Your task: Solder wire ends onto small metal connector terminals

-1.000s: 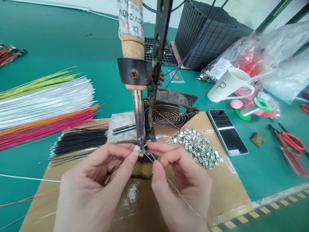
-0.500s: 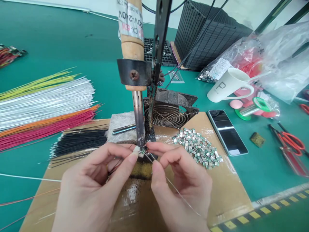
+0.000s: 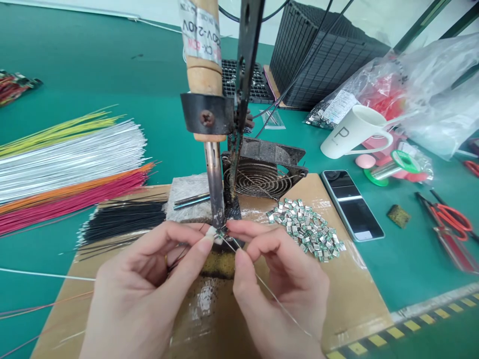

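Observation:
A wooden-handled soldering iron (image 3: 215, 174) points straight down from a black metal stand (image 3: 247, 60), its tip between my two hands. My left hand (image 3: 149, 279) is closed, thumb and forefinger pinching a small white piece (image 3: 211, 233) right beside the tip. Thin dark wires show behind those fingers. In my right hand (image 3: 280, 279), thumb and fingers pinch a thin silvery solder wire (image 3: 279, 301); its upper end reaches toward the tip, and its tail trails across the palm. Fingertips partly hide the spot where wire, piece and tip come together. Below lies a dark-stained yellow sponge (image 3: 218, 264).
Small metal-and-green parts (image 3: 309, 229) lie heaped on the brown board (image 3: 359, 309), near a phone (image 3: 353, 205). Behind the iron sits a fan (image 3: 265, 174). Bundled black wires (image 3: 123, 219) and coloured wires (image 3: 71, 164) lie left; a mug (image 3: 352, 132), solder spool (image 3: 392, 167) and red-handled cutters (image 3: 451, 219) right.

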A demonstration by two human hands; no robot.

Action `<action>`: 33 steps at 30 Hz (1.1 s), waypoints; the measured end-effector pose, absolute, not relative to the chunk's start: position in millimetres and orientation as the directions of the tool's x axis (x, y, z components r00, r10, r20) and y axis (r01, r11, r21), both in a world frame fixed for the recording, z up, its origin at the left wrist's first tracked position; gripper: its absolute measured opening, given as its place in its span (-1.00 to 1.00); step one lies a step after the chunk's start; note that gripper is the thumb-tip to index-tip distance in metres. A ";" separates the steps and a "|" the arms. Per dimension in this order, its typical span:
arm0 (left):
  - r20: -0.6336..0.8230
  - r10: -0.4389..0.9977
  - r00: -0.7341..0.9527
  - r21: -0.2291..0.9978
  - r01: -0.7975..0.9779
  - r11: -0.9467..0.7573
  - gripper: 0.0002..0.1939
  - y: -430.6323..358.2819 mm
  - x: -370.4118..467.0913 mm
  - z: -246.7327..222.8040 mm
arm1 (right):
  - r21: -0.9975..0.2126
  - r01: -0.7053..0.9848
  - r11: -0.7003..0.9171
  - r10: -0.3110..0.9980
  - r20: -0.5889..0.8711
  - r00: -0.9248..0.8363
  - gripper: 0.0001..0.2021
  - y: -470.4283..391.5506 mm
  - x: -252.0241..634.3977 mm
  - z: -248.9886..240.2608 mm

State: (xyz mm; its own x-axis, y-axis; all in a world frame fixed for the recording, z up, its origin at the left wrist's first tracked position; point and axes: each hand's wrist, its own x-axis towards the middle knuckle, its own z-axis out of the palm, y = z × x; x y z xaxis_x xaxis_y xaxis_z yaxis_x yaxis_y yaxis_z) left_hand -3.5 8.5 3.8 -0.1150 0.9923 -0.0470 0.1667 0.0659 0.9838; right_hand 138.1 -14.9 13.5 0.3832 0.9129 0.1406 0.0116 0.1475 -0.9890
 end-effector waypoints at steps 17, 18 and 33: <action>-0.072 0.990 -0.121 0.984 0.154 0.090 -0.87 9.4 -2.5 3.3 | -0.993 -0.010 0.119 0.923 0.107 0.370 -0.73 -17.3 137.8 11.9; -0.074 0.990 -0.120 0.984 0.151 0.092 -0.87 9.5 -2.8 3.6 | -0.993 -0.015 0.120 0.924 0.106 0.368 -0.73 -17.1 137.9 12.0; -0.064 0.991 -0.119 0.982 0.168 0.084 -0.87 7.6 -5.7 -1.3 | -0.991 -0.005 0.131 0.925 0.120 0.362 -0.73 -15.7 137.8 14.1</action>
State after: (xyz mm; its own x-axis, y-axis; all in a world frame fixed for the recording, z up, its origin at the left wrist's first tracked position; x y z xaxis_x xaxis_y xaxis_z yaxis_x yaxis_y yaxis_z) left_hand -5.7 7.6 -1.3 -0.1185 0.9909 -0.0644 0.1684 0.0839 0.9821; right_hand 137.8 -15.7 14.1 0.3616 0.9246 0.1200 -0.0050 0.1306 -0.9914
